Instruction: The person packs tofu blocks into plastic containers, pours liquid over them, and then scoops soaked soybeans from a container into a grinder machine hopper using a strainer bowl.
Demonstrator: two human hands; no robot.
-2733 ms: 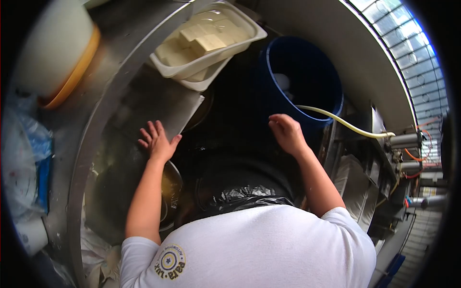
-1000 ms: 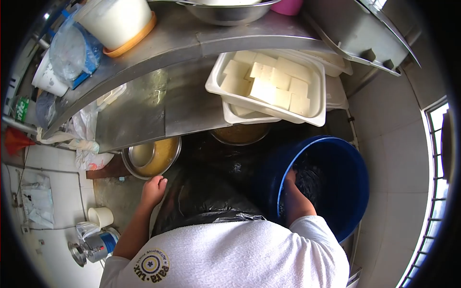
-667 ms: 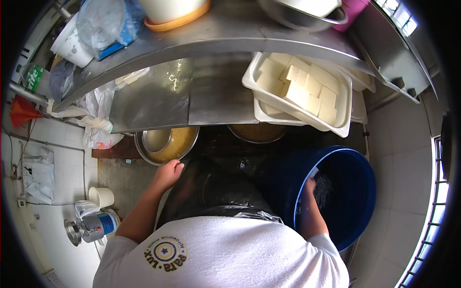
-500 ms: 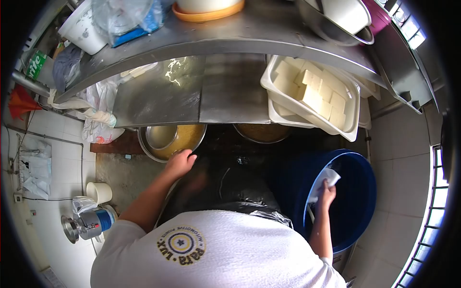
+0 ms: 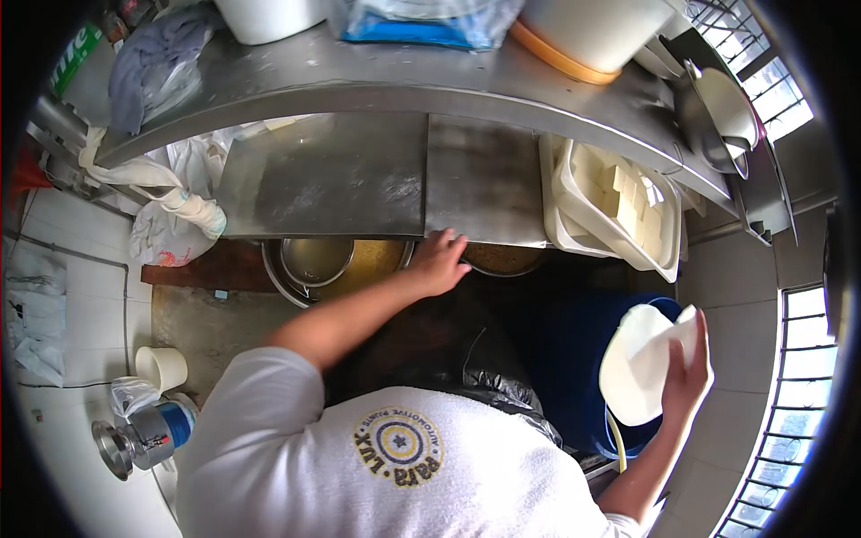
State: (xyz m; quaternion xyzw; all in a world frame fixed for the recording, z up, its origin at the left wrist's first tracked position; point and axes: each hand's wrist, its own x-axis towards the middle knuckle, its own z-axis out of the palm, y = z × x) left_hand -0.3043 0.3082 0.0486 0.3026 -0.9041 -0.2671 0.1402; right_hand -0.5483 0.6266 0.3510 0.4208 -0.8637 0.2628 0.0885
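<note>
An upper metal shelf (image 5: 404, 67) curves across the view. On it, from left to right, are a grey cloth (image 5: 143, 72), a white bucket (image 5: 269, 18), a plastic bag with blue in it (image 5: 426, 27) and a white pot (image 5: 587, 31) on an orange saucer (image 5: 565, 58). Below runs a metal counter (image 5: 323, 179), with scuffs and wet-looking streaks. At its right end sit stacked white trays (image 5: 569, 202); the top one, holding white blocks (image 5: 628, 202), sits askew and juts past the front edge. A small blue scrap (image 5: 221, 294) lies on the grey floor (image 5: 224, 332).
</note>
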